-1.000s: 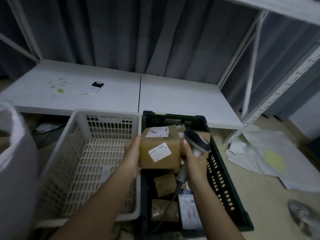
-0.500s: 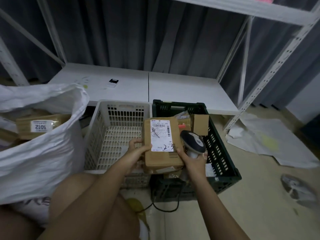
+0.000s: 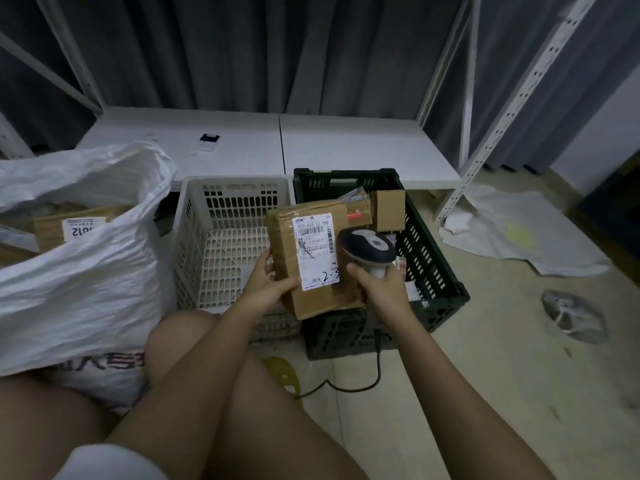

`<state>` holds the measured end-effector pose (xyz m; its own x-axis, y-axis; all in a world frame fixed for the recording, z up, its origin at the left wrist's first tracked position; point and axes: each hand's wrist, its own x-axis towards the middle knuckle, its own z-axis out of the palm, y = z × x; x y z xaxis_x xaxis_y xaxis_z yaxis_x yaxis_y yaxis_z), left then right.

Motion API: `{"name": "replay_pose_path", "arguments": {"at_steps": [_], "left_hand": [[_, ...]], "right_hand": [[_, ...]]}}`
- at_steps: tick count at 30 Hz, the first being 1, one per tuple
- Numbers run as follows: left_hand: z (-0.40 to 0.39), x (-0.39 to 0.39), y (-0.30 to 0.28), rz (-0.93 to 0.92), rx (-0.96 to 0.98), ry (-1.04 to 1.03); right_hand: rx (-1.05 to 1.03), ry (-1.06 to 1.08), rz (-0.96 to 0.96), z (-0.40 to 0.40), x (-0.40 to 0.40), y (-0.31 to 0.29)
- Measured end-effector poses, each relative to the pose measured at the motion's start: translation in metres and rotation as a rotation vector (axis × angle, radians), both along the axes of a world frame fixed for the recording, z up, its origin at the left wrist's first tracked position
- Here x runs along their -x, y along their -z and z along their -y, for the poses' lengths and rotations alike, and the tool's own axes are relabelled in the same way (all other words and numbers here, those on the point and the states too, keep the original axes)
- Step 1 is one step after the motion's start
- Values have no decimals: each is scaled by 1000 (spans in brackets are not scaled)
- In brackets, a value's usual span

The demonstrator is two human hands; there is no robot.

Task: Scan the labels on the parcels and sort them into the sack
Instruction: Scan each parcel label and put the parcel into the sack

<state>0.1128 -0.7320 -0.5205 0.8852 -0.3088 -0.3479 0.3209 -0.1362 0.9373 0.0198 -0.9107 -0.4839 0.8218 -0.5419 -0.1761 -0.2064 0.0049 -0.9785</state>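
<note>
My left hand point(image 3: 268, 283) grips the left lower edge of a brown cardboard parcel point(image 3: 287, 258), held up with its white shipping label point(image 3: 315, 252) facing me. In my right hand point(image 3: 379, 289) is a handheld barcode scanner point(image 3: 367, 249), its dark head right beside the label's right edge. The white woven sack point(image 3: 79, 258) stands open at the left with a labelled brown parcel point(image 3: 65, 226) inside. Behind my hands a dark green crate point(image 3: 429, 268) holds more cardboard parcels point(image 3: 389, 209).
A white perforated basket point(image 3: 221, 230) sits between the sack and the green crate. A low white shelf board point(image 3: 311, 143) with a small device point(image 3: 207, 142) runs behind. The scanner cable point(image 3: 349, 384) trails over the floor. Crumpled white sheets point(image 3: 519, 230) lie at the right; my knees fill the foreground.
The parcel was turned so its large label faces up, then lifted closer. The scanner head has moved in beside the label. My view pulled back, bringing the sack into sight.
</note>
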Motion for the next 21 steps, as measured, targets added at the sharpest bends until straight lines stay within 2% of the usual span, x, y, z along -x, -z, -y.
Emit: {"name": "replay_pose_path", "arguments": {"at_steps": [3, 12, 17, 21], "left_hand": [[-4, -6, 8, -20, 1, -23], [0, -15, 22, -45, 24, -80], [4, -20, 24, -57, 38, -69], [5, -20, 26, -64, 44, -76]], "right_hand": [[56, -37, -2, -12, -2, 0], [58, -37, -21, -28, 7, 10], [40, -23, 42, -29, 13, 1], [53, -25, 20, -24, 18, -10]]}}
